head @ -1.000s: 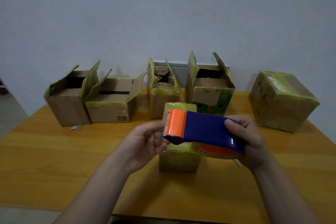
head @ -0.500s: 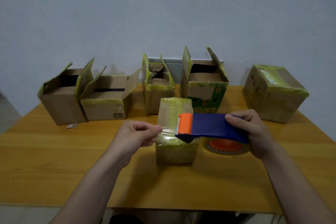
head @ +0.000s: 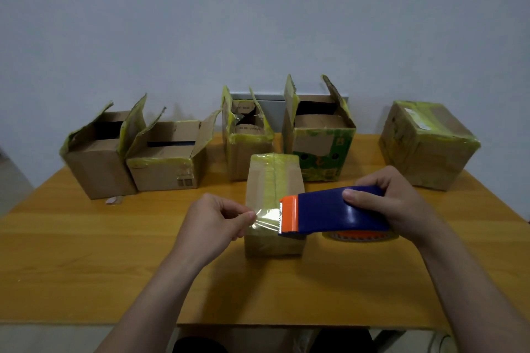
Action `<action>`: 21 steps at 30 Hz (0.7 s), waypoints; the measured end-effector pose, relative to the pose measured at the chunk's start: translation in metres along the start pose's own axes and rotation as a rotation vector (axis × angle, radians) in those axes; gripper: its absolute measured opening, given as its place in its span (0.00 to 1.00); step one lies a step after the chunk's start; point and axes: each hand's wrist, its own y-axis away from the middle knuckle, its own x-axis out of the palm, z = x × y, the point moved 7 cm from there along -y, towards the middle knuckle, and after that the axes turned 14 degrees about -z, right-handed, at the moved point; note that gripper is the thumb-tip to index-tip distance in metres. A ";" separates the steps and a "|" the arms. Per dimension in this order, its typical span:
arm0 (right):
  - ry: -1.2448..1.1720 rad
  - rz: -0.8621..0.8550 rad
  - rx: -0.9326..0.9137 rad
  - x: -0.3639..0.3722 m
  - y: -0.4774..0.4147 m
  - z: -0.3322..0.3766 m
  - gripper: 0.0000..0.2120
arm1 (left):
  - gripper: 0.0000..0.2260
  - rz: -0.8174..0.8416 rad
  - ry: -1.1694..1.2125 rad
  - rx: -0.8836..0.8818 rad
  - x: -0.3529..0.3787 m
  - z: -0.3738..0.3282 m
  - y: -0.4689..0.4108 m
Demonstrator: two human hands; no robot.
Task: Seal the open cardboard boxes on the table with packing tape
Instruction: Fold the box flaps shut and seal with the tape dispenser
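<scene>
Your left hand (head: 212,225) pinches the tape end (head: 266,218) over the near box (head: 272,178); your right hand (head: 397,203) grips the dispenser (head: 329,212). Next, that end likely needs sticking to the box's front.

Legible text: none. Second open box from left (head: 166,172): small square block of printed symbols at the lower right of its front, too small to read. Third open box (head: 241,157): short dark printed lines on the inner flaps, unreadable. Green-printed box (head: 342,149): green graphics with a small triangular sign, lettering indecipherable. Taped box at far right (head: 424,155): pale label on top, blurred.
</scene>
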 end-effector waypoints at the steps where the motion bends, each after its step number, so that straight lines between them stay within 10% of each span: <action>1: 0.010 0.012 0.002 0.001 0.000 0.000 0.15 | 0.02 -0.008 -0.017 0.014 0.000 0.000 0.000; 13: 0.028 0.096 0.012 0.009 -0.005 -0.002 0.10 | 0.04 -0.039 -0.057 0.024 0.003 0.005 0.000; 21: 0.006 0.090 0.030 0.009 -0.004 -0.013 0.13 | 0.21 0.220 0.275 -0.253 0.024 0.030 -0.007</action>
